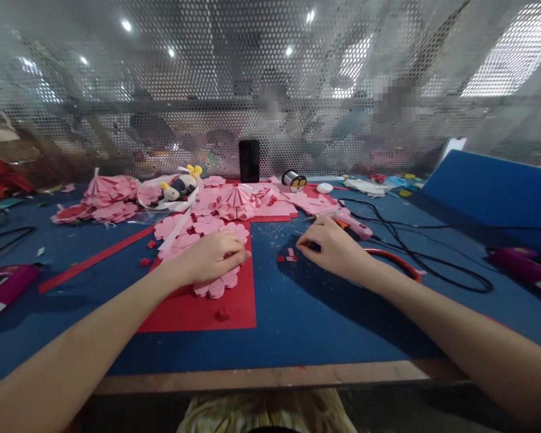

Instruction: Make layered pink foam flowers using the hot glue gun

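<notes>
Paper [238, 310], red, is lying just before and under the left hand [219, 255], which is resting, fingers curled, on pink flowers [215, 287]; I can't make out any grip. Right hand [309, 242] is hovering, fingertips drawn together, contents unclear, beside small scraps [291, 255]; a glue gun [359, 228] is lying just beyond it.

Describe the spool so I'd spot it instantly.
On the blue table, find the upright black phone at the back. Right of it lies the silvery spool, its round black end marked in yellow, unlike the plain white oval nearby.
</notes>
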Tool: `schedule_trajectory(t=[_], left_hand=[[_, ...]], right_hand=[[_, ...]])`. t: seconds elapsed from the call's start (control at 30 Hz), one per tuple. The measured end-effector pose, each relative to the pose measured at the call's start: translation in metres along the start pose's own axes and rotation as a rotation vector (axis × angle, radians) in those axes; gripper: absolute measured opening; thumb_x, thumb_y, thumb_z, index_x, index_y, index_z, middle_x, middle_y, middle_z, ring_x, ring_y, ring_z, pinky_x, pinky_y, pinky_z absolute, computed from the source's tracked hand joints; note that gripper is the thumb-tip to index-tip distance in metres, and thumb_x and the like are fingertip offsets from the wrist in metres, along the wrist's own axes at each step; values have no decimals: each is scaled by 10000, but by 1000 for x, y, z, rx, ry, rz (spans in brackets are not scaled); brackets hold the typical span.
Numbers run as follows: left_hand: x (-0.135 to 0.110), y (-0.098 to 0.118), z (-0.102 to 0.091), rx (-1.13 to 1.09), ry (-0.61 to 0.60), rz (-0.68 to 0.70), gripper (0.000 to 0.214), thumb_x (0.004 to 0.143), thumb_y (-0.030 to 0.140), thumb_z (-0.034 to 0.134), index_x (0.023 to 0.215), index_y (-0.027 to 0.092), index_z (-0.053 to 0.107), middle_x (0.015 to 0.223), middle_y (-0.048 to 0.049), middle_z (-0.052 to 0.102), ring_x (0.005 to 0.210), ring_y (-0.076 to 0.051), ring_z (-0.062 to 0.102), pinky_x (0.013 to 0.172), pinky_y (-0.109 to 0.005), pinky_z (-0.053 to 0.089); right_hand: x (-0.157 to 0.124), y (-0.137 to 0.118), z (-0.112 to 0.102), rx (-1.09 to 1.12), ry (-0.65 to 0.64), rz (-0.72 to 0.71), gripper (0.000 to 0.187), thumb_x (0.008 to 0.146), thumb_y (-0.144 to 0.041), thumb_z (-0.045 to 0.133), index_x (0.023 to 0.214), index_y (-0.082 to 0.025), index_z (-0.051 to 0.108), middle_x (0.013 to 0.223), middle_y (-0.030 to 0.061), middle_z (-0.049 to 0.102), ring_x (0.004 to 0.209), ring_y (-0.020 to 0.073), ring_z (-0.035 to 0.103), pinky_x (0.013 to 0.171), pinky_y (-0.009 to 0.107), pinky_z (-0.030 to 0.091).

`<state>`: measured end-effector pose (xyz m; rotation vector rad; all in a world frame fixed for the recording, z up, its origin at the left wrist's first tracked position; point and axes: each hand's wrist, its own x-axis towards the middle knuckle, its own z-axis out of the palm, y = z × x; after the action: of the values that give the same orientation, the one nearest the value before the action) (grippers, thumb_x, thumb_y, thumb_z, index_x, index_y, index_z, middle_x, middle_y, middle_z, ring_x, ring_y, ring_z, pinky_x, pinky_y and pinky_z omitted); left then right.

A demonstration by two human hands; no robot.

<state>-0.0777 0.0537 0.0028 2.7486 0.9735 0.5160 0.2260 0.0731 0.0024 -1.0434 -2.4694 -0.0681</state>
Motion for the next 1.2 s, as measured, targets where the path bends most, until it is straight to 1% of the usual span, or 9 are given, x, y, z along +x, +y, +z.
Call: schedule_trajectory(t=[0.13,0.2,0.27,0.33,0.47,0.63,0.93,1.1,1.2], left_hand=[[1,6,2,101,3,-23,439,1036,378,354,794,158,646,812,-58,648,801,-186,570,758,-323,423],[1,9,2,158,15,-29,430,1035,374,357,793,161,642,806,-57,644,790,-189,563,734,-323,409],[1,11,2,214,28,-27,418,1032,365,367,781,165,635,790,-52,639,762,-185,551,701,-319,391],[1,13,3,262,37,-18,402,1029,352,377,781,167,633,787,-48,640,747,-180,548,685,-316,380],[1,14,5,318,44,4,395,1030,343,376,787,166,632,797,-49,650,757,-178,561,705,-315,390],[1,14,6,353,40,26,401,1032,351,367,803,162,637,810,-54,652,765,-181,569,722,-317,402],[2,15,7,362,51,28,414,1036,359,354,793,166,628,789,-51,647,759,-181,570,730,-317,410],[1,14,8,371,57,37,420,1038,362,350,783,166,620,786,-47,644,754,-182,565,711,-320,399],[1,14,8,375,52,35,411,1036,360,358,792,165,625,796,-48,647,760,-181,568,709,-317,395]], right_hand=[[-2,-2,-1,55,-83,-51,120,841,-247,669,872,-212,779,841,54,748,874,218,583,867,397,429],[-2,-1,-1,64,-112,-60,137,834,-283,694,920,-230,787,855,51,752,887,217,589,869,398,428],[-2,0,-1,69,-124,-59,148,847,-314,693,928,-240,792,844,50,751,899,222,588,854,393,434],[-1,2,0,83,-121,-56,145,852,-327,692,903,-241,797,825,50,748,876,217,587,830,383,442],[-1,-1,3,70,-86,-74,141,860,-288,675,828,-230,799,780,48,741,823,205,570,793,369,450],[-2,-10,1,-32,-65,-103,191,881,-265,633,799,-203,794,757,69,726,898,245,550,818,401,453],[-2,-9,2,-82,-46,-120,223,892,-265,597,770,-195,769,767,84,705,895,247,554,813,401,444],[-1,-3,1,-57,-83,-119,158,859,-223,621,777,-186,751,756,67,690,869,229,551,813,381,445],[-1,-1,-2,-56,-69,-102,127,834,-205,632,771,-188,741,765,61,694,862,227,561,818,377,449]])
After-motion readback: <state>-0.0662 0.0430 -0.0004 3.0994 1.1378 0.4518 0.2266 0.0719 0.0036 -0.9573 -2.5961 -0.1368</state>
